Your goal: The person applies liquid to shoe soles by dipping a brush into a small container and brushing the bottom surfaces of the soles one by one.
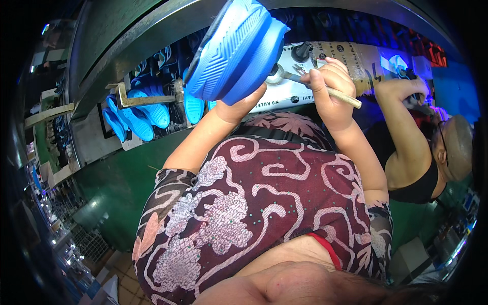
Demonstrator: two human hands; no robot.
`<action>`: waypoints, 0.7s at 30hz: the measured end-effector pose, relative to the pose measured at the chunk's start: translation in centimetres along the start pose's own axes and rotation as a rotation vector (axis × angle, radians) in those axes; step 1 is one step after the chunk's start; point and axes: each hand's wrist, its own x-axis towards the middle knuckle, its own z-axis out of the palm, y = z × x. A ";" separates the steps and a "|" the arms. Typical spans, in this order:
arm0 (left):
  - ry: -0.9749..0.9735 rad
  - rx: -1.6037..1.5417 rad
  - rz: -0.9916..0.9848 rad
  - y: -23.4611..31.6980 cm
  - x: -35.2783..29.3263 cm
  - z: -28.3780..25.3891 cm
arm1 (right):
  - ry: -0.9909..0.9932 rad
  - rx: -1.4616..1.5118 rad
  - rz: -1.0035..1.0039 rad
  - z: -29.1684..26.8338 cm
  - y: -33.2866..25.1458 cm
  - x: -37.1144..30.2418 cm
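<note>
A thick bright-blue shoe sole (236, 53) with chevron grooves and a dark edge is tilted up at the top centre. My left hand (243, 105) is closed on its lower side; the sole hides most of the fingers. Just to the right, my right hand (331, 91) grips a brush (345, 96) by its pale wooden handle. The brush's metal neck points left, toward a small round container (275, 74) partly covered by the sole. I cannot make out the bristles or what the container holds.
Several blue soles (137, 116) lie to the left, beside a metal bracket (145, 100). A black-topped object (301, 51) stands on the printed white covering (290, 96). On the right a co-worker (406, 134) reaches over the bench near bluish light. A metal rail (147, 38) crosses above.
</note>
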 end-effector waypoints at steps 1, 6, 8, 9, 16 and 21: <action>-0.006 -0.009 0.012 0.0 0.3 0.0 | 0.012 -0.011 -0.001 -0.3 0.2 -0.1; -0.045 -0.194 -0.195 0.8 1.8 -1.1 | 0.125 -0.029 0.090 -2.5 0.9 -1.4; -0.080 -0.325 -0.430 3.1 4.4 -1.4 | 0.180 0.033 0.213 -2.9 1.9 -3.0; -0.191 -0.327 -0.579 3.6 5.3 -2.3 | 0.195 0.094 0.282 -3.1 2.2 -3.8; -1.125 -0.891 -0.771 3.1 12.6 3.0 | 0.321 -0.063 0.370 -4.6 1.7 -7.6; -0.975 -1.257 -0.649 -2.2 26.7 20.5 | 0.471 -0.115 0.420 -4.2 1.2 -7.8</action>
